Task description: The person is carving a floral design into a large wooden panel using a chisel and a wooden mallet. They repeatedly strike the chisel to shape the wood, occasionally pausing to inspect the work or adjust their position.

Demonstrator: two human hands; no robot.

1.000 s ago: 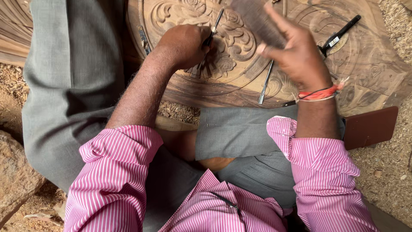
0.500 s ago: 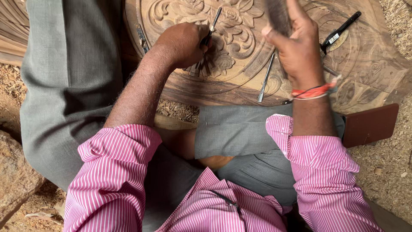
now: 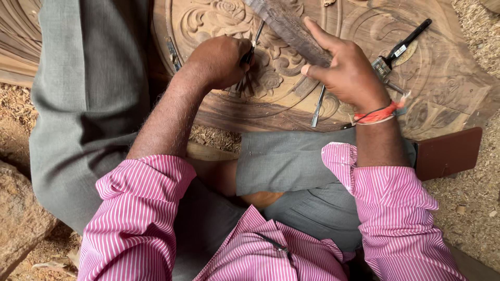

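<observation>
A round carved wooden panel (image 3: 448, 88) with floral relief lies in front of me. My left hand (image 3: 219, 60) is closed around a slim metal chisel (image 3: 255, 39), its tip set on the flower carving near the panel's middle. My right hand (image 3: 346, 73) grips a worn wooden mallet stick (image 3: 284, 26), held slanted just above and right of the chisel. A red and orange thread band circles my right wrist. Both sleeves are pink striped.
A loose chisel (image 3: 317, 106) lies on the panel under my right hand. A black-handled tool (image 3: 403, 44) rests at the upper right. A dark brown flat block (image 3: 450, 153) sits right of my knee. Sawdust (image 3: 479, 208) covers the ground; grey trouser legs lie across the panel's left side.
My right hand has lowered the wooden stick toward the chisel, closing the gap between them. My left hand and the chisel have stayed on the flower carving.
</observation>
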